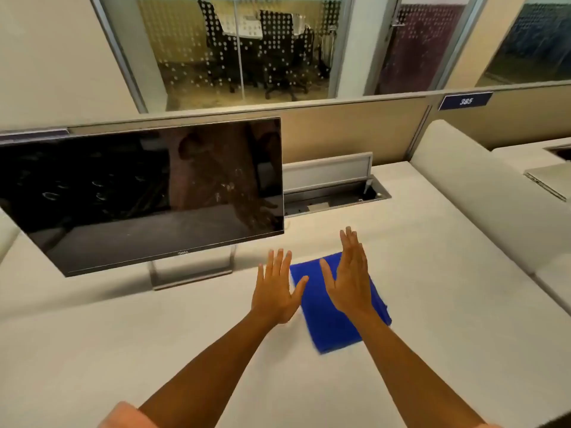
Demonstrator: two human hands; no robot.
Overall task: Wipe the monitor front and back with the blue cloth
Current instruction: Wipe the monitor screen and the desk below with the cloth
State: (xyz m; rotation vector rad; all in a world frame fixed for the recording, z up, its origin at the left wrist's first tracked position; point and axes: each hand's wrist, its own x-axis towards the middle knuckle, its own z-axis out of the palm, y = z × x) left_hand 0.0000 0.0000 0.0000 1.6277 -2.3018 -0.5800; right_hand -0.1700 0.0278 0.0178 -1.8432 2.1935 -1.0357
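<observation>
Two bare hands hover flat over a pale desk (417, 304), fingers straight and loosely spread, gripping nothing. The left hand (276, 290) sits over bare desktop just left of a folded blue cloth (327, 316); the right hand (350, 281) covers the cloth's upper right part, though whether the palm touches the fabric cannot be told. The cloth lies flat at centre, its long edges angled toward the lower right, with open desktop to its right and in front of it.

The monitor (139, 193) stands to the left on a thin metal stand (191, 270), screen dark and smudged, its lower right corner near the left hand's fingertips (279, 254) but apart from them. Behind it, an open cable hatch (336, 189) is set into the desk below a low partition (355, 131). A raised divider (482, 193) bounds the desk on the right. Only the screen's front shows.
</observation>
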